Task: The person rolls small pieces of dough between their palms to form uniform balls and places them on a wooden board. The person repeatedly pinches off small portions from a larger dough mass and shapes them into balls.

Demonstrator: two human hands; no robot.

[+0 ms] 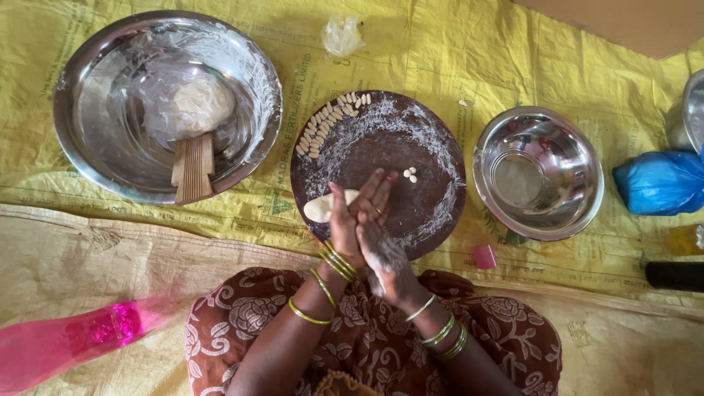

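The two hands are pressed together, palm against palm, above the near part of a round dark board [411,213]. The left hand [343,227] stands on edge with its fingers pointing away from the body; the right hand [381,235], dusted white with flour along its back and wrist, lies against it with its fingers crossing over the left fingertips. Between the palms sits a piece of dough [321,207]: pale cream, smooth and soft-looking, squeezed into a long shape. Only its rounded end shows, sticking out to the left of the left hand; the rest is hidden between the palms. Green and gold bangles [334,260] ring both wrists.

The board lies on a yellow woven sheet [469,59] spread over the floor and is smeared with flour. Along its far left rim runs a row of small shaped dough pieces [326,121], and a few more tiny bits [411,174] lie just right of the fingertips.

Further left stands a large steel bowl [81,88] holding a lump of dough under clear plastic [194,106] and a ridged wooden paddle [193,167]. To the right of the board sits a smaller steel bowl [572,147], with a small pink block [484,257] near it and a blue plastic bag [660,182] beyond.
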